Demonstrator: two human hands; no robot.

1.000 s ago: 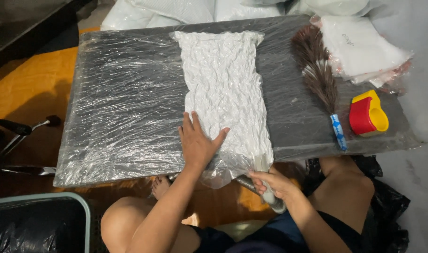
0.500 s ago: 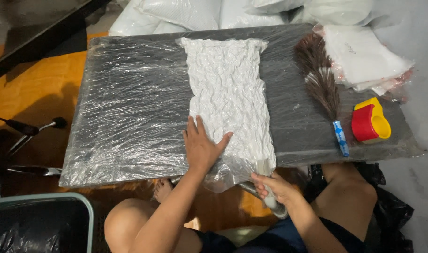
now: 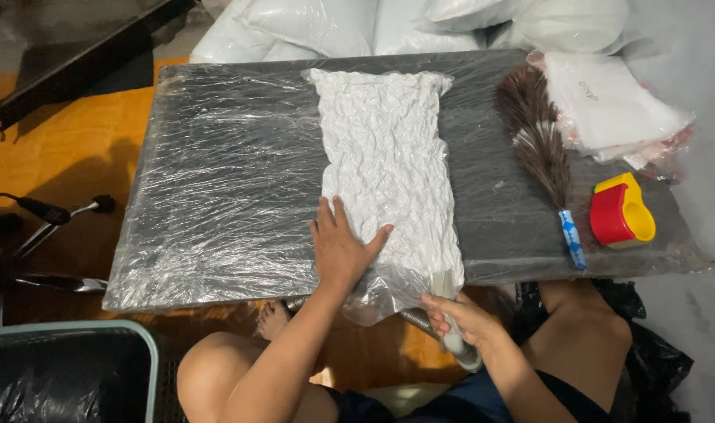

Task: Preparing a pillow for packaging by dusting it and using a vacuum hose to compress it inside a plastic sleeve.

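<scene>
1. A white, crinkly bag (image 3: pixel 385 164) lies flat on a low board (image 3: pixel 216 180). The bag runs from the far edge of the board to the near edge. Its clear near end hangs a little over the near edge.
2. The left hand (image 3: pixel 339 247) lies flat and open on the near end of the bag, fingers spread, pressing down.
3. The right hand (image 3: pixel 459 317) is just off the near edge of the board, below the bag's near corner. It is closed around a white nozzle (image 3: pixel 450 309) that touches that corner.
4. A grey ribbed hose (image 3: pixel 416 319) runs from the nozzle under the hanging end of the bag.
5. The board is dark and wrapped in shiny clear film.
6. A brown feather duster (image 3: pixel 536 137) with a blue handle lies on the board, to the right of the bag and apart from it.
7. A red and yellow tape holder (image 3: pixel 622 211) sits just right of the duster's handle.
8. A pile of white folded bags (image 3: pixel 608 106) rests at the far right corner.
9. White sacks (image 3: pixel 334 23) are heaped past the far edge.
10. The person's bare knees show under the near edge.
</scene>
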